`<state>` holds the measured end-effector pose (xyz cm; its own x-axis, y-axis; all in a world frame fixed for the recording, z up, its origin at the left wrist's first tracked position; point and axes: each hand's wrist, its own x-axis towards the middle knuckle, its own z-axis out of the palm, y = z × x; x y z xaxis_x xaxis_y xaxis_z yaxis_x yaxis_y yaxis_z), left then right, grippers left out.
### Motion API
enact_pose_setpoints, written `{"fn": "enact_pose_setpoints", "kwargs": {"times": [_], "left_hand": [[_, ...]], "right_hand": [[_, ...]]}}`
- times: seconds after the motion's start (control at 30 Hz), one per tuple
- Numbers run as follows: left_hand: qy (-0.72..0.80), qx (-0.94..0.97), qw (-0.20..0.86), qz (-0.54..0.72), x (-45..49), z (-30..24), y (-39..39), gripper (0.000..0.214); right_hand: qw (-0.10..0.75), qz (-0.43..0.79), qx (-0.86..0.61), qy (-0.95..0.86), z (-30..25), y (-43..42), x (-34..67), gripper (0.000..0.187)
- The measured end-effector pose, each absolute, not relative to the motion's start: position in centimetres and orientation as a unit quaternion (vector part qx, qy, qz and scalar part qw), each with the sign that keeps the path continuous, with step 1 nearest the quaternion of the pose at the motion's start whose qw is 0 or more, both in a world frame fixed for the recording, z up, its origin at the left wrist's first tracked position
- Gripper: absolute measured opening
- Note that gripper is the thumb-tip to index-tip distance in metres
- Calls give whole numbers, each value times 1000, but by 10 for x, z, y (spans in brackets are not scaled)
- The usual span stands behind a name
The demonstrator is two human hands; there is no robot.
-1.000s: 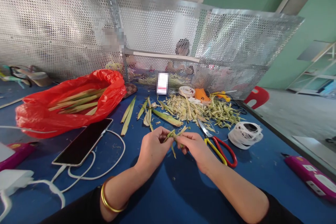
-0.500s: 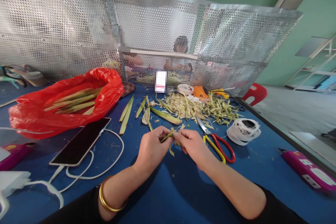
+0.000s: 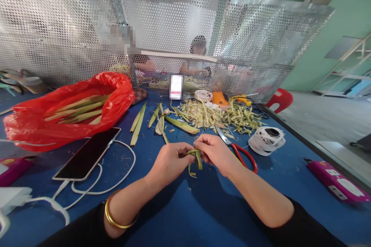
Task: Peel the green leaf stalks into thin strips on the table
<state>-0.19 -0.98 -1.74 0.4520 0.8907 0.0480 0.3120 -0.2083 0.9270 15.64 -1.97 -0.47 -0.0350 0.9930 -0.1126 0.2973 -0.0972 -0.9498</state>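
Between my fingers is a green leaf strip, bent over into a loop with a loose end hanging below. My left hand pinches it from the left. On the other side, my right hand grips the upper part of the strip, its fingertips partly hidden. Scissors with red and yellow handles lie just beyond my right hand, partly covered by it. Several long leaf pieces rest on the blue table past my hands, and a heap of pale and green leaf scraps lies behind them.
To the left are a red plastic bag holding long leaves and a phone on a white cable. A roll of white string and a purple device sit at right. A perforated metal screen stands behind, people beyond it.
The strip now shows as a bent loop between my hands, where it was mostly hidden before. My right hand has shifted slightly up and covers more of the scissors. The whole view has tilted slightly.
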Motion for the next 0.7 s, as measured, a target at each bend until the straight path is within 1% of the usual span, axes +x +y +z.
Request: {"fn": "enact_pose_setpoints", "kwargs": {"times": [0.13,0.23,0.33,0.43,0.6,0.7], "left_hand": [[399,698,531,268,-1,-16,-10,18],[357,675,600,238,0,-12,-11,15],[345,653,641,209,0,-8,-12,13],[353,636,654,208,0,-6,-13,14],[358,628,659,208,1,-7,-13,13],[365,613,667,215,0,-8,-12,13]], "right_hand": [[386,347,-600,-609,-8,-16,161,20],[406,342,-599,-600,-10,-13,163,21],[438,368,-591,-568,-11,-10,163,25],[458,388,-584,-546,-8,-9,163,25],[436,526,-523,-509,2,-14,164,27],[421,594,-471,-499,4,-15,169,22]]}}
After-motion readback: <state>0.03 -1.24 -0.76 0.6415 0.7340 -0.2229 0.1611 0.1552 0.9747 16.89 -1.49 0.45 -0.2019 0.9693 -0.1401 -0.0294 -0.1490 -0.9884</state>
